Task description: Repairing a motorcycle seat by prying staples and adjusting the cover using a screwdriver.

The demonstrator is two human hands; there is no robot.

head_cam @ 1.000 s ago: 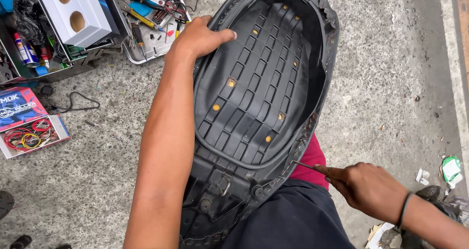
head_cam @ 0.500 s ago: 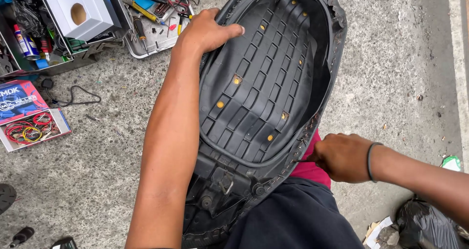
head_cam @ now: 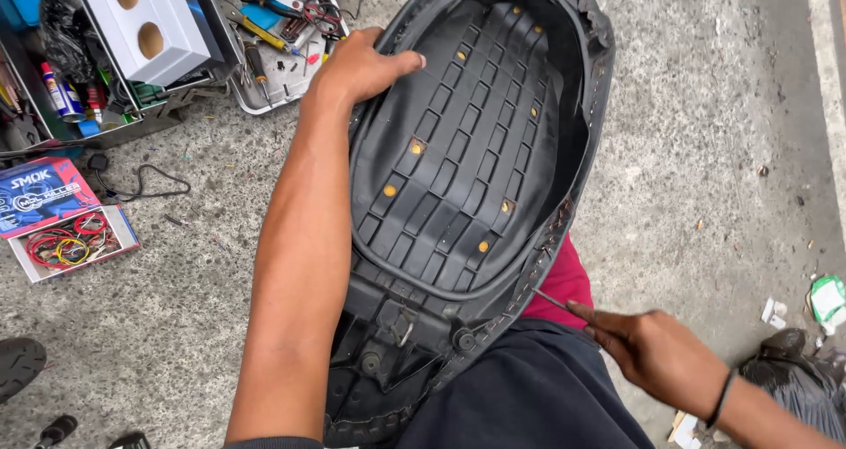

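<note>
**Hands working the edge of an upturned motorcycle seat**

A person looks down at a black motorcycle seat [head_cam: 476,176] turned underside up, its narrow hinge end resting on their lap and its wide end out over the concrete ground [head_cam: 705,132]. The ribbed plastic base shows, dotted with small orange plugs.

The left hand [head_cam: 357,66] grips the seat's far left rim, fingers curled over the edge and the thumb lying flat on the inside. The right hand [head_cam: 656,352], at the seat's near right edge, is closed around a thin metal tool [head_cam: 551,299], the index finger stretched along it; the tip points at the cover's edge [head_cam: 551,237], where a row of staples runs along the rim. Whether the tip touches the rim cannot be told.

Judging by the rim, the cover is still fastened along most of its length, with ragged trim at the far right, so most of the edge work appears to remain.

Compared with half a second ago, the right hand sits lower and further from the seat, and the tool now shows. The left hand's hold is unchanged.

On the ground at the far left lie an open tool tray [head_cam: 282,52], a white box [head_cam: 154,22] and a packet of coloured wires [head_cam: 66,246].
</note>
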